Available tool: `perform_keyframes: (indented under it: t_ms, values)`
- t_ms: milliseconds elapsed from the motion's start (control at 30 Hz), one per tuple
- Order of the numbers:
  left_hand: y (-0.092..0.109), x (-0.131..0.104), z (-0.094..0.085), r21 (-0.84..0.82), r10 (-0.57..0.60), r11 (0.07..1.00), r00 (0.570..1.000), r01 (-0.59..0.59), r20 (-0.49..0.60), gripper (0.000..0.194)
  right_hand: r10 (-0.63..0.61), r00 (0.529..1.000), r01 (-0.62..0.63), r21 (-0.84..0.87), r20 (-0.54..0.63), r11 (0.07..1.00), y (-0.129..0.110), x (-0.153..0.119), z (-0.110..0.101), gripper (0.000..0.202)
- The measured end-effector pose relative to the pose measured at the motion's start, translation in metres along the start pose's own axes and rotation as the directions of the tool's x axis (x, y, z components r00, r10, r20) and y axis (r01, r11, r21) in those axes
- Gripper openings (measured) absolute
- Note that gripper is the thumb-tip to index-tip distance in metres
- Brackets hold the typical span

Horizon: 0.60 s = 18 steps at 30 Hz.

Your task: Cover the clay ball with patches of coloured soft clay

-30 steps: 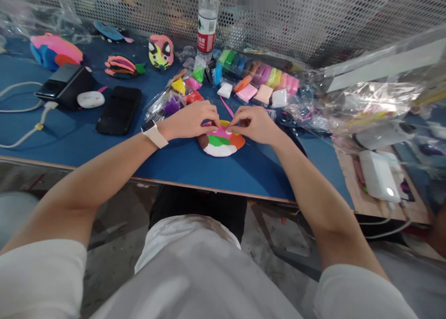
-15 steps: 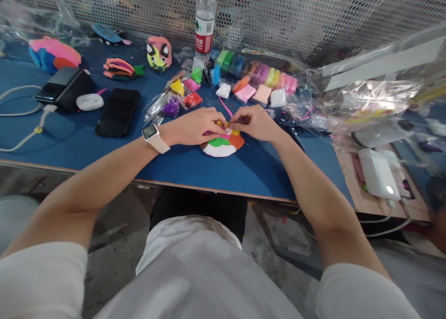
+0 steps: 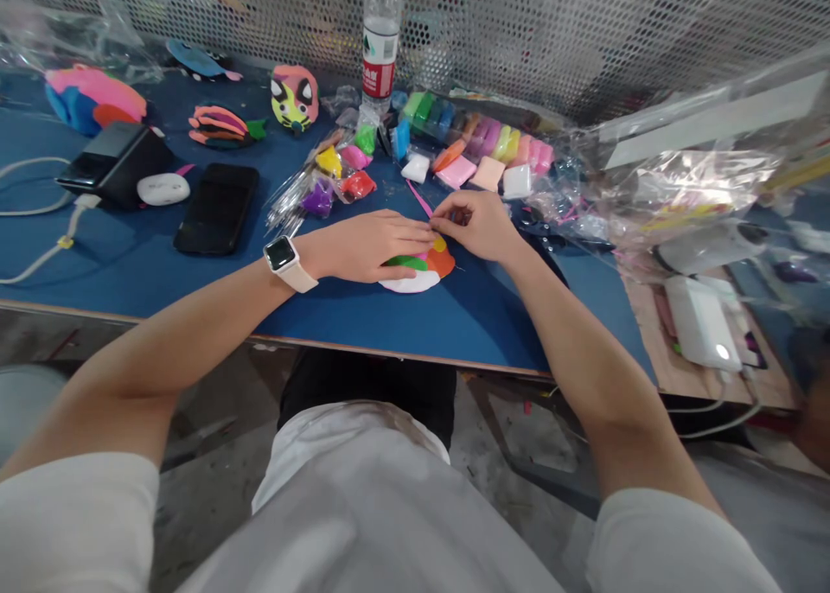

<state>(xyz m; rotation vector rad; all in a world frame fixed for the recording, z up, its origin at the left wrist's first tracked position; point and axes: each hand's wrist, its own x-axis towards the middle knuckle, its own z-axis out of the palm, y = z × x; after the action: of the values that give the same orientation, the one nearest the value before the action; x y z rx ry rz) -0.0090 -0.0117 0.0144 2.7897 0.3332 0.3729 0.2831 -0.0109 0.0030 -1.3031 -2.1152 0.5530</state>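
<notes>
A round multicoloured clay piece [image 3: 415, 280] lies on the blue table, with white, green, orange, yellow and pink patches showing. My left hand [image 3: 373, 245], with a watch [image 3: 281, 254] on its wrist, rests flat over the piece's upper left, fingers stretched out and covering part of it. At the piece's upper right edge is my right hand [image 3: 476, 226], thumb and fingers closed in a pinch. Whatever may be between those fingertips is too small to make out. A thin pink strip [image 3: 418, 198] lies just behind the hands.
Wrapped clay packs [image 3: 454, 172] and a water bottle [image 3: 379, 53] stand behind the hands. To the left are a black phone [image 3: 217, 208], a white mouse [image 3: 163, 189] and a clay cat face [image 3: 294, 98]. A white power bank [image 3: 700, 325] with cables sits at right.
My left hand's fingers have straightened from a curled grip and now lie flat over the clay piece. My right hand has shifted slightly up, still pinched.
</notes>
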Motion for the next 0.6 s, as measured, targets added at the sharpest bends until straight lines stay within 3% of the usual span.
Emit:
perform_keyframes:
  t_ms: [100,267,467,600]
  values:
    - [0.005,0.000,0.001,-0.018,-0.036,0.999,0.998,0.037,0.056,0.053,-0.018,0.999,0.016,-0.066,-0.043,0.998,0.001,0.000,-0.001,0.031]
    - [0.005,0.001,-0.001,0.004,-0.070,0.998,0.997,0.070,-0.023,0.047,-0.068,0.990,0.075,-0.054,0.122,0.996,0.002,0.001,-0.007,0.035]
    - [-0.011,-0.008,-0.004,0.136,-0.282,0.942,0.943,0.307,-0.175,0.050,0.013,0.970,-0.039,0.103,0.241,0.994,-0.006,-0.001,-0.013,0.055]
    - [-0.019,-0.011,-0.008,-0.036,-0.370,0.929,0.921,0.369,-0.123,0.060,0.037,0.969,-0.103,0.265,0.244,0.959,-0.015,-0.004,-0.009,0.074]
